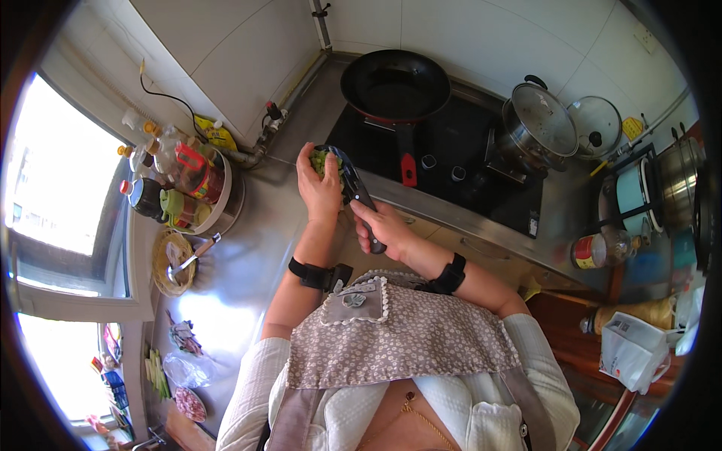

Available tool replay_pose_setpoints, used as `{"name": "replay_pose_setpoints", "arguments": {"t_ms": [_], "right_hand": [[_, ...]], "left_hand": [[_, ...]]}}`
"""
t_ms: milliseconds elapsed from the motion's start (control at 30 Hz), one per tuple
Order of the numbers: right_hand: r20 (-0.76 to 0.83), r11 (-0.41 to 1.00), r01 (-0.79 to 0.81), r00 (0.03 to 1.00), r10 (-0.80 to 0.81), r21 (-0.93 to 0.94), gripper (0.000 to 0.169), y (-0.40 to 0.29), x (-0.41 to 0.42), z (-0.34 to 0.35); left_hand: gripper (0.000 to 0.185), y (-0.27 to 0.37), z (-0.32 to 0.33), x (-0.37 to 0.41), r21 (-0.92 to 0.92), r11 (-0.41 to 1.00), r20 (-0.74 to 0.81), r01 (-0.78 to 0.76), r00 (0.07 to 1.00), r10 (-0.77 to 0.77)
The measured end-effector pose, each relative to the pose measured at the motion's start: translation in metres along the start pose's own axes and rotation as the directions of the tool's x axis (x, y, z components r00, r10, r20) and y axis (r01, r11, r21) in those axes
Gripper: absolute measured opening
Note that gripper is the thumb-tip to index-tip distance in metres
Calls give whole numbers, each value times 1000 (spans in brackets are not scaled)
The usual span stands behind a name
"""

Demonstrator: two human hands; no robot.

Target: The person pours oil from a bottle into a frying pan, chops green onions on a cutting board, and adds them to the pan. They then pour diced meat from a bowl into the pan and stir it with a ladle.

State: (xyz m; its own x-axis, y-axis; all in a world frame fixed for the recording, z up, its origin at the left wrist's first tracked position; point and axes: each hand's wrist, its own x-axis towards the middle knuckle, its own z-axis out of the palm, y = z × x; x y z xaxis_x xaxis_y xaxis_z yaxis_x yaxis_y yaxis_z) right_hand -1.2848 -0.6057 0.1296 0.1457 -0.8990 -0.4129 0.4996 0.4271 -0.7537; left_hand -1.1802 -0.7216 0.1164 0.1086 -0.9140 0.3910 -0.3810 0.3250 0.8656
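My left hand [320, 189] is cupped around a heap of chopped green vegetable [322, 163], its thumb on top. The pieces lie against the broad blade of a kitchen knife [352, 180]. My right hand [386, 228] grips the black riveted handle of that knife, below and to the right of the left hand. Both hands are above the near edge of the counter. Beyond them a black frying pan [395, 84] with a black and red handle stands on the cooktop [451, 152]. The pan's inside is dark. Part of the blade is hidden by the left hand.
A lidded steel pot [533, 129] stands on the right burner, a glass lid [598, 127] beside it. At left are a round tray [228, 194] of bottles and a wicker basket [163, 276] with a ladle [192, 259]. Lower left, a plate of pinkish chopped food [190, 405] sits near a cutting board [186, 428].
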Motion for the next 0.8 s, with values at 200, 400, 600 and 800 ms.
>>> {"name": "replay_pose_setpoints", "arguments": {"t_ms": [200,400,600,800], "right_hand": [[19,1000,-8,1000,8,15,35,0,15,12],[21,1000,-10,1000,10,17,36,1,24,17],[24,1000,-21,1000,20,23,36,2,30,21],[16,999,-10,1000,10,38,35,3,30,21]], "left_hand": [[43,-6,-10,16,23,1000,-8,3,1000,-3],[43,-13,-15,24,13,1000,-3,2,1000,-2],[44,-13,-19,28,10,1000,10,17,1000,-18],[45,-13,-17,30,20,1000,20,-1,1000,1]]}}
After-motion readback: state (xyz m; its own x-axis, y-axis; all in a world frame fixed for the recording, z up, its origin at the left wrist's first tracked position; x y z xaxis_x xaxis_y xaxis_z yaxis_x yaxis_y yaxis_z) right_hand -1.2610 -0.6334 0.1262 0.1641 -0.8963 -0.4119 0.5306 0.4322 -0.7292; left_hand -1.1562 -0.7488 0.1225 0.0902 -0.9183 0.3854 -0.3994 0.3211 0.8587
